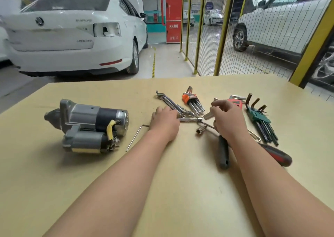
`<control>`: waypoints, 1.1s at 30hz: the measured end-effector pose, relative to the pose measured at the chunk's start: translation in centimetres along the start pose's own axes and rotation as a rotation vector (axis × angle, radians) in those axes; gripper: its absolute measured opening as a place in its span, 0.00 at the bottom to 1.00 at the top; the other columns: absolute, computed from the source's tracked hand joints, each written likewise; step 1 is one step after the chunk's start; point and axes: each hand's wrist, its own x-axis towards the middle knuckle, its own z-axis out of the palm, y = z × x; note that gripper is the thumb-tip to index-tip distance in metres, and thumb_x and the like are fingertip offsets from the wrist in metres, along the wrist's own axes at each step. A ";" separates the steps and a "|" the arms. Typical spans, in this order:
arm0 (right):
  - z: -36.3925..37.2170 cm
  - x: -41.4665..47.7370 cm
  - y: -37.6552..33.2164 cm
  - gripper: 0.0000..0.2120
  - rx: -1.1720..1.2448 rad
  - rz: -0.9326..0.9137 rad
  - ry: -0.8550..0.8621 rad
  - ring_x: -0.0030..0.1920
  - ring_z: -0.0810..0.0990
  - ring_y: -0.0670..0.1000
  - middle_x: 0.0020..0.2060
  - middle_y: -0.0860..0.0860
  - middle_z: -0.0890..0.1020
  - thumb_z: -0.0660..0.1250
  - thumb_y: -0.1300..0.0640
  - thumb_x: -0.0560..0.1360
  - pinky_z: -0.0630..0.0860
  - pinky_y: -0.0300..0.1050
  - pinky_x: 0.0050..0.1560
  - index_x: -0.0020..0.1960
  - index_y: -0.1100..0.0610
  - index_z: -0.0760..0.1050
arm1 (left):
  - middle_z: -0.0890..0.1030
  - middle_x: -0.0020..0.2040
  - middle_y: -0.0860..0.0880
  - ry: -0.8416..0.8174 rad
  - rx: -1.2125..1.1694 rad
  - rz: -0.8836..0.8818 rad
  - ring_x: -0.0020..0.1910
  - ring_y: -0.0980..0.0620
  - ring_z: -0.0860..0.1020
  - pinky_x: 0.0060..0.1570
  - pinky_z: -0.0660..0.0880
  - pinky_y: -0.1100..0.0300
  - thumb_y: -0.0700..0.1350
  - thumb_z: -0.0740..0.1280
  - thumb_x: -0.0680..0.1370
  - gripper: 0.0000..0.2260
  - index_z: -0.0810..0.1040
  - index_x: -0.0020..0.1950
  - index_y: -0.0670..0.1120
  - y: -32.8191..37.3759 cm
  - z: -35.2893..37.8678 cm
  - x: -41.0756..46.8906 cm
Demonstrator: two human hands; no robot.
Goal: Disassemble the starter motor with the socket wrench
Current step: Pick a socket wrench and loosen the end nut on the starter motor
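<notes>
Tools lie scattered across the tan table (180, 191) in front of us, and the starter motor (86, 126) rests on its side well to the left of them, untouched by either hand. Our left hand (164, 122) reaches palm-down into the pile, fingers bent over the near ends of the chrome spanners (171, 103) and the bar of the socket wrench (191, 120); we cannot tell whether it grips anything. Our right hand (227, 117) is lifted just above the table and pinches a blurred silvery socket (207, 114) between thumb and fingers. Beneath that wrist lies a black handle (223, 151), and beside the forearm a red-and-black screwdriver (276, 154). An orange-clipped hex key set (192, 101) sits beyond our hands, a green-clipped hex key set (260, 119) to the right, and a loose L-shaped key (137, 135) between the motor and our left wrist.
</notes>
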 end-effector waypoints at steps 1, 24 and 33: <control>-0.2 0.1 0.1 0.06 -0.049 -0.029 0.013 0.26 0.72 0.49 0.31 0.45 0.78 0.63 0.56 0.71 0.67 0.40 0.28 0.45 0.48 0.76 | 0.72 0.59 0.47 0.001 0.018 0.023 0.60 0.45 0.66 0.58 0.63 0.52 0.48 0.56 0.80 0.12 0.74 0.59 0.51 -0.1 0.1 0.2; 0.1 -1.6 -2.6 0.19 0.219 -0.079 -0.206 0.16 0.67 0.52 0.22 0.54 0.76 0.58 0.50 0.81 0.63 0.37 0.19 0.42 0.64 0.76 | 0.78 0.44 0.54 0.255 -0.537 0.341 0.42 0.51 0.75 0.41 0.71 0.58 0.53 0.59 0.78 0.13 0.75 0.61 0.54 1.4 -3.5 -4.6; 0.3 -1.3 -1.9 0.20 0.243 0.067 -0.271 0.17 0.66 0.51 0.18 0.53 0.70 0.60 0.45 0.77 0.63 0.38 0.23 0.37 0.59 0.76 | 0.68 0.67 0.52 0.065 -0.682 0.283 0.66 0.55 0.63 0.64 0.61 0.61 0.57 0.62 0.75 0.28 0.62 0.72 0.49 1.6 -1.6 -4.6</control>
